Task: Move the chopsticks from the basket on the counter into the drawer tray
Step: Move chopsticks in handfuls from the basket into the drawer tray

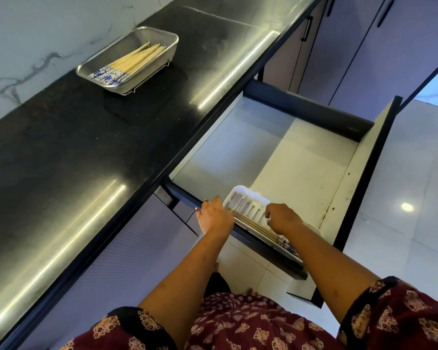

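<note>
A metal mesh basket (162, 37) stands on the black counter and holds several bamboo chopsticks (137, 59) with blue-patterned ends. In the open drawer (301, 160) a white slotted tray (248, 200) lies along the near side wall. A few chopsticks (253, 226) lie in the tray's near slot. My left hand (214, 214) rests on the drawer's side wall at the tray's far end, fingers bent. My right hand (282, 218) is over the tray, fingers curled down onto the chopsticks; whether it grips them I cannot tell.
The black counter (86, 160) runs diagonally along the left, with a marble wall behind it. The drawer's front panel (379, 152) sticks out over the white tiled floor (415, 223). Purple cabinet doors (352, 46) with black handles stand at the upper right.
</note>
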